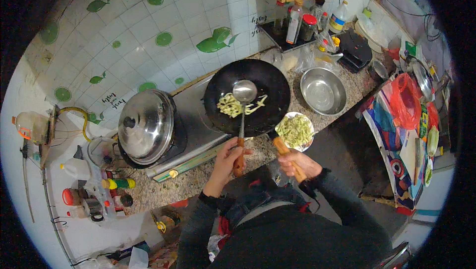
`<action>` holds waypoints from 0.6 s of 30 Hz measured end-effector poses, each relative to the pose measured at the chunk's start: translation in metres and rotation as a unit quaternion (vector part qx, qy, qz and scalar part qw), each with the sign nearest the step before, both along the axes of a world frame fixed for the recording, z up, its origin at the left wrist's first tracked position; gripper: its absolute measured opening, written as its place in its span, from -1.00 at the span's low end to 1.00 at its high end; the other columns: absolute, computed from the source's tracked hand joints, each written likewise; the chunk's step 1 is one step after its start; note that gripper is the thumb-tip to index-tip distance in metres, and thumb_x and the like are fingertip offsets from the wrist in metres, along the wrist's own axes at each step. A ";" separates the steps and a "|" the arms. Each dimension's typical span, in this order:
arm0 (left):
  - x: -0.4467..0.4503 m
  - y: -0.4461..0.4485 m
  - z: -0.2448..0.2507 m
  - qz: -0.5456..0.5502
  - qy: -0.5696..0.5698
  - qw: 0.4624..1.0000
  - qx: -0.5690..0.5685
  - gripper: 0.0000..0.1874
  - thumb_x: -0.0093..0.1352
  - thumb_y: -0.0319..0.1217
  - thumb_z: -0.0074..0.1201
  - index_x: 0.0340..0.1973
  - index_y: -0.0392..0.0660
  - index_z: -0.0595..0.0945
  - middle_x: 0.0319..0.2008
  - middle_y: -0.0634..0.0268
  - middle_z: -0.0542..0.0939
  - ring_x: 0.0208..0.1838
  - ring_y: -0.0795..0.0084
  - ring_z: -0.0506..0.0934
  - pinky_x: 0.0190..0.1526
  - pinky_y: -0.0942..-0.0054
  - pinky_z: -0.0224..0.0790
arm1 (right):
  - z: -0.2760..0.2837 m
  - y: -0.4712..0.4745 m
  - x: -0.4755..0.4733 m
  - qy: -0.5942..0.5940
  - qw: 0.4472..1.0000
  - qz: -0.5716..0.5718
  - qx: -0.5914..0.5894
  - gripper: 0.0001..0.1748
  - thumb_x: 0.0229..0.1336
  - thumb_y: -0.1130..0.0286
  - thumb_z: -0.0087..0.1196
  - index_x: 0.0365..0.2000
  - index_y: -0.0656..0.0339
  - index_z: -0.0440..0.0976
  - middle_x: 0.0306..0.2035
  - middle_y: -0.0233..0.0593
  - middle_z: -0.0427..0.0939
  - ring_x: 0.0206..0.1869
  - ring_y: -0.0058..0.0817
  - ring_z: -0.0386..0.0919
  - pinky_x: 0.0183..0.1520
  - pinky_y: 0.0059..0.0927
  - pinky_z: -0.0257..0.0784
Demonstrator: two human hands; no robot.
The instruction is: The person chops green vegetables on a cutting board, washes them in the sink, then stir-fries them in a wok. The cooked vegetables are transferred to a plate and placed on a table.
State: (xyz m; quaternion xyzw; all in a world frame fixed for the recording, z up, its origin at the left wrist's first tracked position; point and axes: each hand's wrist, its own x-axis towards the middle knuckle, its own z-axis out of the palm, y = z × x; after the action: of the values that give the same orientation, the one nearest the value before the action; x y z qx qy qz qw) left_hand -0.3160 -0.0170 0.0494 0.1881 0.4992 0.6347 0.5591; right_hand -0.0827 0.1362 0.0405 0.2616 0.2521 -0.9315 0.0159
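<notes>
My left hand [227,163] grips the wooden handle of a steel ladle [244,91], whose bowl rests inside a black wok [266,79]. Pale green shredded vegetable [230,106] lies in the wok around and below the ladle's bowl. My right hand [297,165] is closed on the wok's wooden handle [283,148]. Just beyond that handle, a white plate [312,135] holds more pale green shreds [295,130]. The wok sits over the right part of a gas stove [191,105].
A lidded steel pot [147,127] stands on the stove's left. Right of the wok is a steel basin [323,92]. Bottles and jars [308,27] stand on a black rack behind. A side table at right bears a red plastic bag [404,101] and a knife [417,161].
</notes>
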 end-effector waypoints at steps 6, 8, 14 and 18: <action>-0.054 0.024 -0.014 0.081 -0.002 0.997 0.000 -0.41 0.52 -0.30 -0.03 0.40 -0.20 0.23 -0.01 0.10 0.64 -0.35 0.50 0.53 -0.31 0.47 0.43 | -0.046 0.028 -0.095 0.049 0.997 0.053 -0.034 -0.78 0.25 0.39 0.11 -0.41 0.08 0.26 -0.62 -0.52 0.26 -0.67 -0.68 0.25 -0.61 -0.59 0.19; -0.061 0.026 -0.022 0.083 -0.005 0.996 -0.016 -0.33 0.52 -0.30 -0.02 0.45 -0.20 0.09 -0.02 0.12 0.63 -0.37 0.47 0.52 -0.31 0.43 0.44 | -0.058 0.033 -0.114 0.045 0.995 0.076 -0.044 -0.80 0.28 0.36 0.10 -0.37 0.07 0.26 -0.60 -0.51 0.28 -0.66 -0.69 0.25 -0.60 -0.61 0.18; -0.066 0.032 -0.049 0.079 0.008 0.997 -0.003 -0.44 0.55 -0.21 -0.10 0.38 -0.20 0.26 0.01 0.09 0.62 -0.36 0.46 0.53 -0.31 0.42 0.45 | -0.072 0.037 -0.138 -0.024 0.996 0.052 0.062 -0.73 0.21 0.23 0.19 -0.26 0.13 0.35 -0.62 -0.47 0.34 -0.68 -0.63 0.32 -0.61 -0.52 0.30; -0.066 0.031 -0.065 0.075 -0.014 0.997 -0.012 -0.41 0.58 -0.03 -0.27 0.35 -0.17 0.27 0.02 0.09 0.61 -0.35 0.47 0.52 -0.29 0.41 0.46 | -0.076 0.039 -0.132 -0.062 0.991 0.028 0.112 -0.61 0.25 0.12 0.16 -0.13 0.19 0.37 -0.54 -0.37 0.43 -0.61 -0.54 0.44 -0.56 -0.48 0.41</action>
State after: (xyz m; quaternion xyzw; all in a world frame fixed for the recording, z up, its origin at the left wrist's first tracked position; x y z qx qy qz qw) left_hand -0.3816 0.0139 -0.0156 0.1343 0.5118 0.6714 0.5189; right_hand -0.2143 0.1751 -0.0354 0.3117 0.3607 -0.8787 0.0276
